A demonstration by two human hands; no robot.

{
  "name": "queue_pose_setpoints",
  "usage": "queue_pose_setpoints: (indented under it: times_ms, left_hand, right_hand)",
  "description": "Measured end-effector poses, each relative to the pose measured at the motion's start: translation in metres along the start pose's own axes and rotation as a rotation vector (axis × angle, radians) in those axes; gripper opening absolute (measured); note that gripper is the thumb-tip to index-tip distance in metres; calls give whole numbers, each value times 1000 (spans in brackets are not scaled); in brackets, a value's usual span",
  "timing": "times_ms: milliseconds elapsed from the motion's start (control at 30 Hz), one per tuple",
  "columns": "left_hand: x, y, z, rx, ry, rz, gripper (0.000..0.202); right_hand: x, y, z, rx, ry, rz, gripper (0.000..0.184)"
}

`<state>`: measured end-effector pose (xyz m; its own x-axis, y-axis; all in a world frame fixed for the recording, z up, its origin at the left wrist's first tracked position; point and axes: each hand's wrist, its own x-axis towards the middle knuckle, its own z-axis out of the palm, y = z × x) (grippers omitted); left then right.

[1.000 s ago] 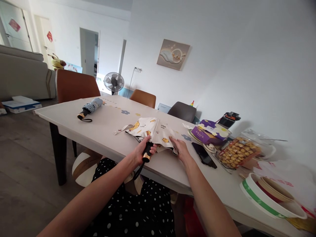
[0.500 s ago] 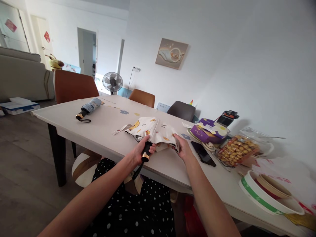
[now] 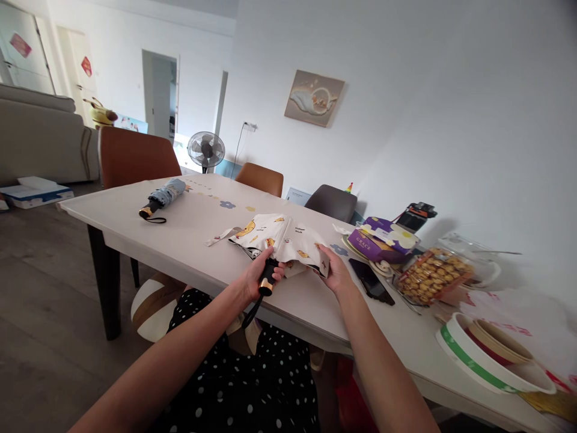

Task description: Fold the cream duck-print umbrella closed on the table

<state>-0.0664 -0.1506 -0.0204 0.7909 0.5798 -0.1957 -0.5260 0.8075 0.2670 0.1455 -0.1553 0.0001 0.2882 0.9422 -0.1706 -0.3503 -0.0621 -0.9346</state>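
Nearest: polka-dot garment [image 3: 288, 385] over the lap, below the table edge. A black wrist strap [image 3: 252, 311] hangs from the butt of the umbrella handle [image 3: 267, 278], just past the edge of the table [image 3: 198, 240].

Left hand [image 3: 259, 273]: closed around the black handle, thumb along the top and pointing at the fabric, fingertips showing on the right side. Right hand [image 3: 336, 269]: pinching the canopy's near right edge, thumb on top; the fingers beneath are partly hidden, so grip depth cannot be told.

Cream printed umbrella [image 3: 282, 234]: collapsed, loose panels lying over the tabletop ahead of the hands. Its tie strap [image 3: 220, 237] trails left, unfastened.

Judgement on method: step in hand looks like straightening a panel. Best kept steady at the handle, with the edge drawn out flat along its crease and without tugging on the ribs; a light pinch should suffice for thin cloth. Risk: slack folds bunching near the shaft.

Right of the hands: smartphone [image 3: 370, 281] lying flat, apart from the canopy; beyond it, purple tissue box [image 3: 376, 242].

Farther left: blue umbrella [image 3: 166, 193], furled, untouched. Beyond the table: electric fan [image 3: 206, 149].
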Motion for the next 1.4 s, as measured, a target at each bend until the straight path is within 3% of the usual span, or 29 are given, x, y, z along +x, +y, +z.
queue_pose_setpoints:
  times_ms: [467, 767, 900, 1400]
  left_hand:
    - [0, 0, -1, -7, -8, -10, 30]
    - [0, 1, 0, -12, 0, -33, 31]
    - [2, 2, -2, -28, -11, -59, 31]
    - [3, 1, -3, 11, -24, -29, 30]
  right_hand:
    - [-6, -1, 6, -40, 56, -35, 18]
    - [1, 3, 1, 69, -10, -45, 23]
    - [3, 1, 1, 93, 40, -61, 21]
    - [-1, -42, 48, 52, -22, -238, 14]
